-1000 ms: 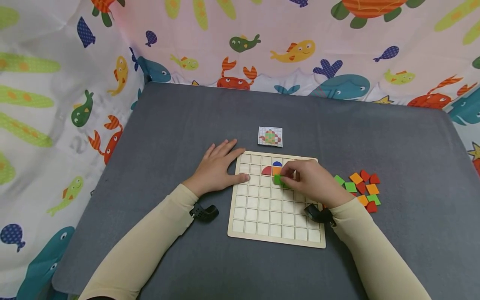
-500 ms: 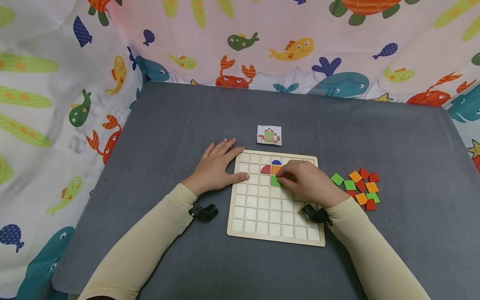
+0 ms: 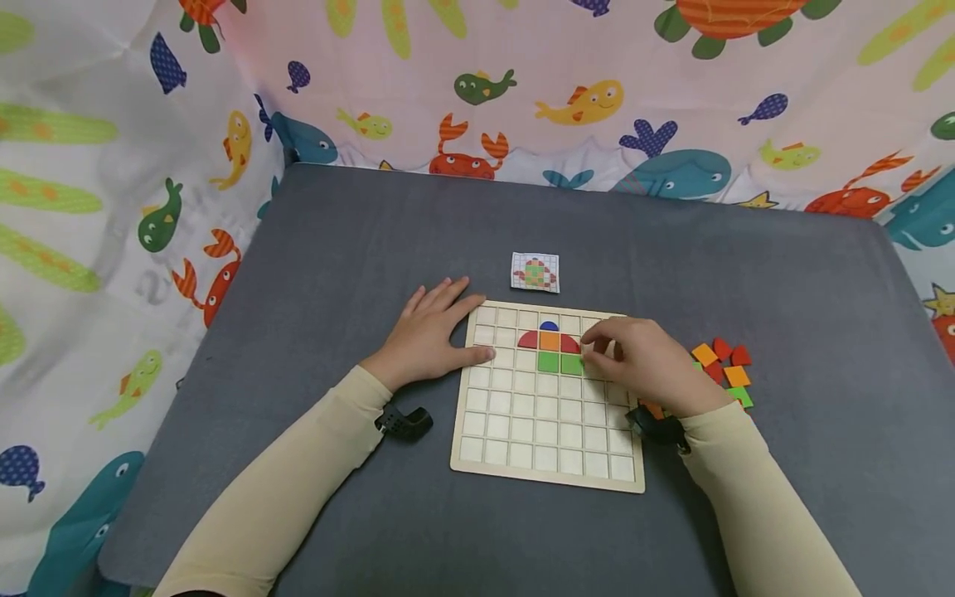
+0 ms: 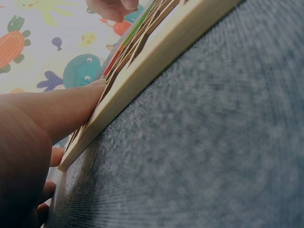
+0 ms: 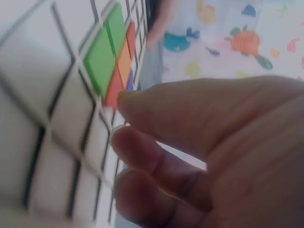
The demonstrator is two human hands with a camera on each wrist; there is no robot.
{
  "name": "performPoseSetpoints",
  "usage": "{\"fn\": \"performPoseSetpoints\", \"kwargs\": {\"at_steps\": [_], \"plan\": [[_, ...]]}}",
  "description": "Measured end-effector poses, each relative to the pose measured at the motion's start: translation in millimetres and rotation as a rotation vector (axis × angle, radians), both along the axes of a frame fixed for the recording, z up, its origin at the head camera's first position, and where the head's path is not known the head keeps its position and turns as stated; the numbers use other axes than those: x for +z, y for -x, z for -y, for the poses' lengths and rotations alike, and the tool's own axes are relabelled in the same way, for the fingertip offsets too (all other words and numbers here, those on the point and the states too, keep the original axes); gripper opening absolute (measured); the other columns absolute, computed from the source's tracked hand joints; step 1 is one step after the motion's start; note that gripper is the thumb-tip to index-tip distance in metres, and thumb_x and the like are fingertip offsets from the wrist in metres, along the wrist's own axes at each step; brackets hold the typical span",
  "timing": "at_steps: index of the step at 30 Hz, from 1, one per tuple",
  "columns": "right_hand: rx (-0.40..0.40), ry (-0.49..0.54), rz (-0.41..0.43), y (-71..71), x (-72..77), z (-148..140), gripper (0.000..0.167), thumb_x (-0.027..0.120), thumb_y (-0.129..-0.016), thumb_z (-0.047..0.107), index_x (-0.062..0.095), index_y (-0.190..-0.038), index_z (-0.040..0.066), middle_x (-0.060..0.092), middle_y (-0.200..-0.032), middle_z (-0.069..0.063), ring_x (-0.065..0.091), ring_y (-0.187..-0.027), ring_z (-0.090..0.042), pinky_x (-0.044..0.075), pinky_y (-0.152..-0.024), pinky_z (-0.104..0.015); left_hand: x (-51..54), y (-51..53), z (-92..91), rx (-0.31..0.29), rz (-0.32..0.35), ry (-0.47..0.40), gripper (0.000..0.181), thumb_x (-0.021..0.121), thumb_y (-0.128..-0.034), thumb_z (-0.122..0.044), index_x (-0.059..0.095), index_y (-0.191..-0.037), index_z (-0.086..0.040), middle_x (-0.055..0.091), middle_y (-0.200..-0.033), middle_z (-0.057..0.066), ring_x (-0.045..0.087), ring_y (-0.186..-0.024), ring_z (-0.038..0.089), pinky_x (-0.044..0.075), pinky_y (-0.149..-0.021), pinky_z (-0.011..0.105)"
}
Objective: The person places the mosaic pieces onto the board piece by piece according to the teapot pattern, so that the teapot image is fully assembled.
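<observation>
A light wooden grid board [image 3: 522,431] lies on the table. My left hand [image 3: 427,340] rests at its left edge, fingers spread, with the thumb [image 4: 83,99] on the frame. My right hand [image 3: 645,365] hovers over the upper right cells. Its thumb [image 5: 156,102] and fingertips are apart, with nothing seen between them, close to a red rounded piece [image 3: 569,344]. Beside that piece sit an orange square [image 3: 549,341] and another red rounded piece [image 3: 527,339]. A blue half-round piece [image 3: 549,326] is above, and two green squares [image 3: 548,362] lie below.
Right of the board is a loose pile of red pieces [image 3: 721,348], orange squares [image 3: 736,376] and green squares [image 3: 740,396], partly hidden by my right hand. A small pattern card [image 3: 535,273] lies beyond the board. A printed curtain [image 3: 410,83] hangs behind the grey table [image 3: 358,514].
My right hand has drawn back to the right, uncovering the second green square and the right red piece on the board. The left hand stays in place.
</observation>
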State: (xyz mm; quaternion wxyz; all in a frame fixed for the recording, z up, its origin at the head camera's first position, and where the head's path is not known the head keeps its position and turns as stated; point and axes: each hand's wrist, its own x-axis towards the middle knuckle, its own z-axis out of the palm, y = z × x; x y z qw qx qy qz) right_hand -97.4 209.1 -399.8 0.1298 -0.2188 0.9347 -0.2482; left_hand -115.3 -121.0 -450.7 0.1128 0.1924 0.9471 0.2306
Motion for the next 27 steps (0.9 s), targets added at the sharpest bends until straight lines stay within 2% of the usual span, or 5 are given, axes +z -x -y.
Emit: {"fn": "performPoseSetpoints", "kwargs": {"at_steps": [8,11,18,25,27], "plan": [[-0.086,-0.055,0.019,-1.3,9.3,-30.9,0.022,0.075,-0.097,0.015,0.076,-0.117,0.006,0.071,-0.099,-0.007,0.056,-0.074,-0.019,0.051,-0.059,-0.031,0.9,-1.7,-0.7,0.001,0.005,-0.007,0.089,0.064,-0.092,-0.072,0.04,-0.164,-0.026,0.02,-0.176,0.004,0.011,-0.163,0.026,-0.001,-0.131,0.053],[-0.113,-0.074,0.032,-1.6,9.4,-44.0,0.025,0.077,-0.097,0.018,0.076,-0.118,0.006,0.071,-0.105,-0.01,0.057,-0.075,-0.019,0.052,-0.061,-0.032,0.9,-1.6,-1.2,0.001,0.006,-0.005,0.089,0.064,-0.0922,-0.072,0.04,-0.164,-0.026,0.02,-0.176,0.004,0.01,-0.163,0.026,-0.001,-0.131,0.053],[-0.135,-0.142,0.082,0.5,6.9,-62.5,0.039,0.079,-0.095,0.022,0.072,-0.126,-0.002,0.069,-0.115,-0.02,0.059,-0.084,-0.024,0.053,-0.068,-0.035,1.6,-0.7,-0.3,0.0,-0.005,0.002,0.088,0.064,-0.0924,-0.072,0.041,-0.164,-0.026,0.02,-0.176,0.004,0.011,-0.163,0.026,-0.001,-0.131,0.053],[-0.154,-0.177,0.104,0.2,8.5,-74.7,0.042,0.078,-0.095,0.019,0.068,-0.129,-0.004,0.062,-0.116,-0.026,0.059,-0.099,-0.036,0.055,-0.081,-0.054,-0.5,0.2,-0.1,0.003,-0.006,0.013,0.089,0.063,-0.0922,-0.073,0.04,-0.164,-0.026,0.02,-0.176,0.004,0.01,-0.164,0.025,-0.002,-0.131,0.052],[-0.16,-0.182,0.116,0.7,8.0,-76.4,0.042,0.078,-0.095,0.017,0.068,-0.129,-0.005,0.062,-0.115,-0.026,0.058,-0.099,-0.037,0.055,-0.083,-0.056,-0.5,0.1,0.1,0.003,-0.007,0.013,0.088,0.063,-0.0924,-0.073,0.04,-0.164,-0.026,0.02,-0.176,0.004,0.01,-0.164,0.025,-0.002,-0.131,0.052]]}}
